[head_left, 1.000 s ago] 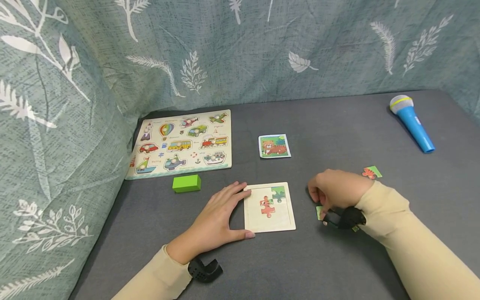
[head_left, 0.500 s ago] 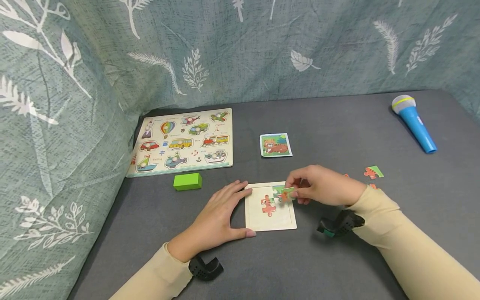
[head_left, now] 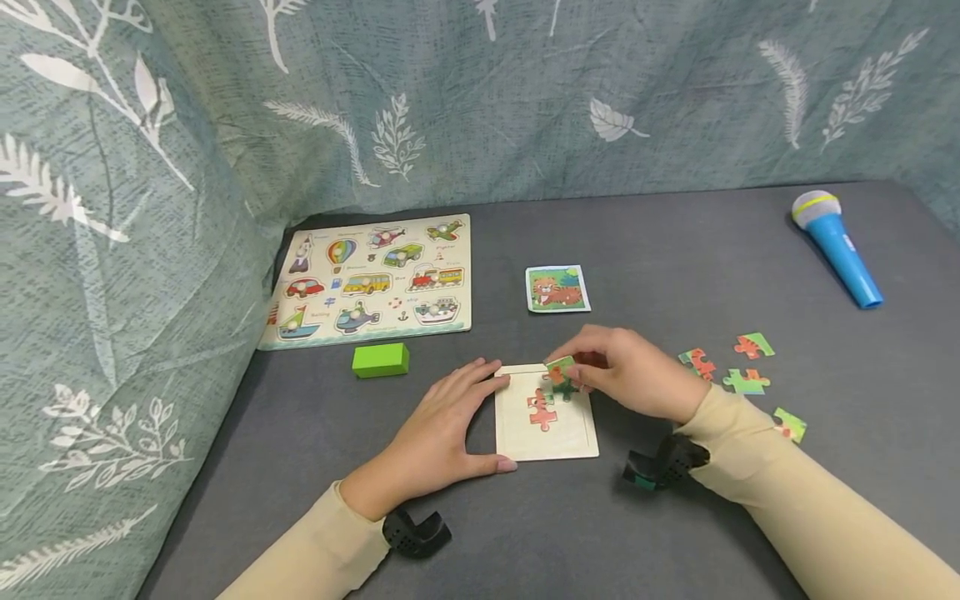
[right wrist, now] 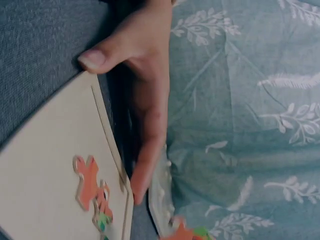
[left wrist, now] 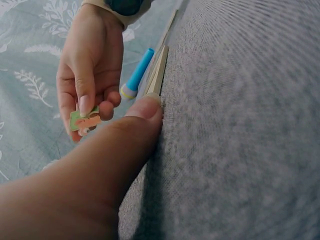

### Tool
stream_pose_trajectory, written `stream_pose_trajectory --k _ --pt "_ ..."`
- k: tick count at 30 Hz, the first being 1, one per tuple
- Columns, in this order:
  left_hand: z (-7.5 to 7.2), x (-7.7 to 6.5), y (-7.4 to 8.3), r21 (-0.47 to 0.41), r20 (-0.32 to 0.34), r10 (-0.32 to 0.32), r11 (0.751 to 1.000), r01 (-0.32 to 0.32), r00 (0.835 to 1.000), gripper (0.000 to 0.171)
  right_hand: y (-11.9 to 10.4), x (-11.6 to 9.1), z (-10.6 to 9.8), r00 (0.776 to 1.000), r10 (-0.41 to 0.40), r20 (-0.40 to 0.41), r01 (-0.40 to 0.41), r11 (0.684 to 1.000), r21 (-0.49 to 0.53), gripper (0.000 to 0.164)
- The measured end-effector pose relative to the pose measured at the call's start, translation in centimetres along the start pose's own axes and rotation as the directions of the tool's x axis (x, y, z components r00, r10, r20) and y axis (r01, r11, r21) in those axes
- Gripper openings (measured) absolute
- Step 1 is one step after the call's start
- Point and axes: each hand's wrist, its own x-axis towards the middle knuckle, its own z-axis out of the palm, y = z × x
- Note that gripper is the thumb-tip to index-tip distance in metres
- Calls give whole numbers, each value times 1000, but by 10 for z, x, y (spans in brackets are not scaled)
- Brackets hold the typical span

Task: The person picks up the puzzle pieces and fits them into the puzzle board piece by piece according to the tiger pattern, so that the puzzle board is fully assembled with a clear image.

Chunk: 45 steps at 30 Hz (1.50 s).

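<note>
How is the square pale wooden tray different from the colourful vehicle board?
The square pale wooden tray is smaller; the colourful vehicle board is bigger. The tray is mostly bare; the board has many pictures. The left hand touches the tray, but not the board. Both lie on the dark grey table.

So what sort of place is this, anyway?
Probably a curtained-off play corner, though nothing beyond it shows: a leaf-patterned curtain hangs behind a vehicle puzzle board and a small jigsaw tray.
</note>
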Motion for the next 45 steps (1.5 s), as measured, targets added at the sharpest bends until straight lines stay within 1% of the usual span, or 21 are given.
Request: stream_pose_trajectory --k 4,7,9,12,15,16,18,20,21,22,24,26,29,32,38,42,45 --pt "1 1 1 -18 3 -17 1000 17 1000 100 0 1 5 998 -20 -52 18 999 -37 27" --pt "1 -1 1 -35 0 -41 999 41 999 108 -3 6 13 995 -27 -100 23 999 -39 24" --pt "0 -1 1 -44 -11 -50 998 49 999 111 -6 12 19 992 -48 -116 41 998 -56 21" --pt "0 0 0 -44 -18 -49 998 48 999 111 -12 22 28 989 -88 -122 72 990 -125 19" --pt "0 0 1 -52 -15 -54 997 53 998 110 -15 28 36 985 -112 -131 82 973 -216 16" --pt "0 -1 1 -59 -15 -53 997 52 998 110 -16 28 38 982 -124 -140 85 961 -262 15" --pt "1 -1 1 -69 -20 -35 997 33 999 108 -19 21 40 974 -152 -165 84 928 -362 13" --pt "2 -1 1 -68 -22 -6 998 4 1000 102 -23 8 41 964 -193 -181 91 883 -460 13" --pt "2 0 1 -65 -22 8 998 -9 1000 97 -23 0 42 957 -229 -180 110 857 -504 13" --pt "2 -1 1 -56 -21 23 998 -25 999 93 -23 -8 43 952 -252 -176 123 838 -532 13" --pt "0 -1 0 -24 -17 43 999 -44 999 85 -23 -22 46 950 -281 -139 152 802 -578 20" --pt "-1 -2 -1 5 -15 50 999 -50 999 80 -20 -31 50 949 -302 -93 184 767 -614 29" --pt "-2 -4 -3 32 -24 52 998 -51 998 79 -17 -37 53 955 -293 -46 194 735 -650 41" --pt "-1 -4 -4 30 -25 51 998 -50 998 81 -15 -37 55 955 -292 -43 191 725 -662 44" --pt "0 -3 -3 29 -12 48 998 -48 999 85 -12 -38 59 950 -306 -60 188 716 -673 41" --pt "0 -2 -2 31 -3 45 999 -45 999 87 -10 -39 60 943 -325 -71 196 717 -669 38" --pt "0 -1 -1 30 1 43 999 -43 999 88 -8 -39 60 942 -327 -74 199 722 -662 36"
